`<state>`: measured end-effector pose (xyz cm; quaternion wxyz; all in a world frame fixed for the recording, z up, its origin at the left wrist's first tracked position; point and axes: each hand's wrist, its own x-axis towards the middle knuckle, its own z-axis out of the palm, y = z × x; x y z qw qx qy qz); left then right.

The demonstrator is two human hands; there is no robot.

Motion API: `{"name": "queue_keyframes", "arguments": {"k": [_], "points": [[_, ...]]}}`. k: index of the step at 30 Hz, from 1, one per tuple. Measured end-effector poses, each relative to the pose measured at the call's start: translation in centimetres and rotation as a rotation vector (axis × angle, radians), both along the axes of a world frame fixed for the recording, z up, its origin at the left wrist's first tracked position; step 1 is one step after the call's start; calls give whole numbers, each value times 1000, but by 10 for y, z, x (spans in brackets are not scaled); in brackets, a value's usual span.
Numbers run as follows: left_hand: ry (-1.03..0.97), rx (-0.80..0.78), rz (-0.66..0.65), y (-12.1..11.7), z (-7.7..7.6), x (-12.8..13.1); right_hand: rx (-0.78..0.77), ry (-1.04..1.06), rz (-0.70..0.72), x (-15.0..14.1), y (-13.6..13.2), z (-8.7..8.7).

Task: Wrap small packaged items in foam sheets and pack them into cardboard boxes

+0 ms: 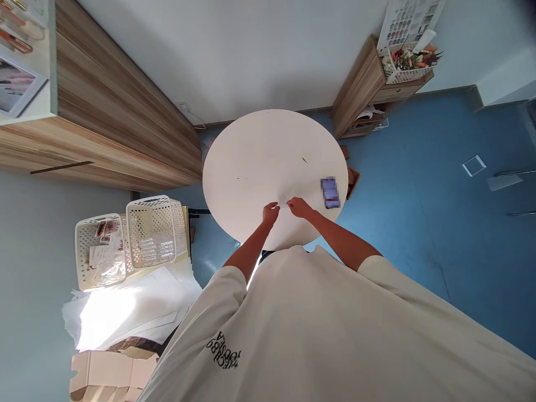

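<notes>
Above the near part of the round white table [268, 145], my left hand [271, 213] and my right hand [298, 207] face each other with a small gap between them. Both are closed, their fingertips pinched together. A faint pale line seems to run across the gap, too thin and small to name. What the fingertips hold is hidden. To the right of my right hand lies a pixelated, purple-screened phone-like object [330, 192], apart from it. A small dark mark [305, 160] shows on the tabletop farther away.
At left stand two white perforated baskets [133, 220], one holding clear plastic pieces, beside white sheets [159, 293] and an open cardboard box [111, 371]. A wooden cabinet [138, 95] borders the table's left. A smaller cabinet [358, 84] carries a flower-filled basket [408, 75].
</notes>
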<state>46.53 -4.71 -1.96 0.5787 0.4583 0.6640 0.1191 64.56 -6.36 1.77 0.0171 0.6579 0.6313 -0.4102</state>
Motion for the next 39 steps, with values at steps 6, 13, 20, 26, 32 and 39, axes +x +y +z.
{"name": "queue_keyframes", "arguments": {"k": [6, 13, 20, 26, 32, 39], "points": [[-66, -61, 60, 3, -13, 1, -53, -7, 4, 0, 4, 0], [-206, -111, 182, 6, -24, 4, -76, -5, 52, 2, 10, 2], [-207, -100, 147, 6, -31, 2, -41, -38, 117, 5, 6, -3], [-233, -102, 172, 7, -28, 1, -49, 64, -4, 6, 1, -10], [-265, -109, 181, 7, -34, 0, -51, 22, 100, 12, 0, -8], [-253, -102, 173, 8, -36, 1, 11, -61, 226, 14, -3, -9]]}}
